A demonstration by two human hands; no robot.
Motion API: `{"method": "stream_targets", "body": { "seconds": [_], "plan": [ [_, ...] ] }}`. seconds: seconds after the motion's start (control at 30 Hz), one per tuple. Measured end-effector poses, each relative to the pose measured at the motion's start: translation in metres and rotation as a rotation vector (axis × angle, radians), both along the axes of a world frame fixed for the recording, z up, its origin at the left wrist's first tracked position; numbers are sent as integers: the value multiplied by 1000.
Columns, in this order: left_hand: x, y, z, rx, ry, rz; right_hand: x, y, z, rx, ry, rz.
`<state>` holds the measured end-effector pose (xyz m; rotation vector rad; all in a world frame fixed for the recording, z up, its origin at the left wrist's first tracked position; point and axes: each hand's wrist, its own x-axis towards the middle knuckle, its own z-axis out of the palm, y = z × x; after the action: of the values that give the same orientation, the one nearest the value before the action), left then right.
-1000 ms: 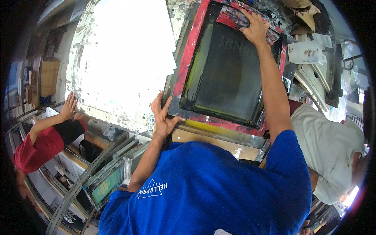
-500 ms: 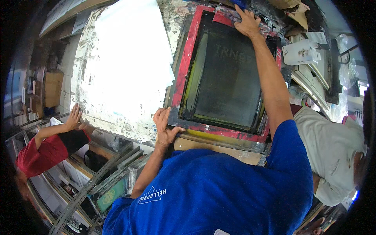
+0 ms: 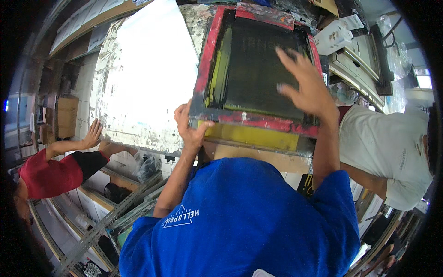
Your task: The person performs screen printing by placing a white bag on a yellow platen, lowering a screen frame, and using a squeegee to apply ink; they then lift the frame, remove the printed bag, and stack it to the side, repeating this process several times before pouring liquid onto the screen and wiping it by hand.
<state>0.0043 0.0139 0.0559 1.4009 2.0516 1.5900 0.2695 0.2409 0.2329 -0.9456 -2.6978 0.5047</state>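
Note:
A screen printing frame (image 3: 244,116) with a red, paint-stained border and a dark mesh (image 3: 258,69) lies before me, its near edge raised a little. My left hand (image 3: 189,129) grips its near left corner, thumb at the near edge. Over the right part of the mesh, my right hand (image 3: 307,85) hovers with fingers spread and nothing in it; whether a fingertip touches the mesh I cannot tell. Below the near edge, a yellow strip (image 3: 254,136) shows. White sheets (image 3: 152,64) lie left of the frame on a paint-spotted board (image 3: 104,87).
At the left, a co-worker in a red shirt (image 3: 50,173) rests a hand on the board's edge. Another person in a white shirt (image 3: 383,147) stands at the right. Beyond the frame's right side sits a white box (image 3: 334,37). Metal racking (image 3: 99,231) runs along the lower left.
My right hand has come from the frame's far edge back over the mesh. The frame's near edge has risen, with my left hand still at its corner, baring more of the yellow strip.

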Motion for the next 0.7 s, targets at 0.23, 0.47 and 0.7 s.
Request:
{"method": "stream_targets", "body": {
  "seconds": [0.23,0.47,0.7],
  "plan": [
    [2,67,99,228,-113,70,26,-97,38,260,-199,-167],
    [-1,107,108,351,-328,14,24,-45,47,639,79,-285],
    [65,58,-58,-449,194,206,22,-30,60,639,83,-267]
  ]
}}
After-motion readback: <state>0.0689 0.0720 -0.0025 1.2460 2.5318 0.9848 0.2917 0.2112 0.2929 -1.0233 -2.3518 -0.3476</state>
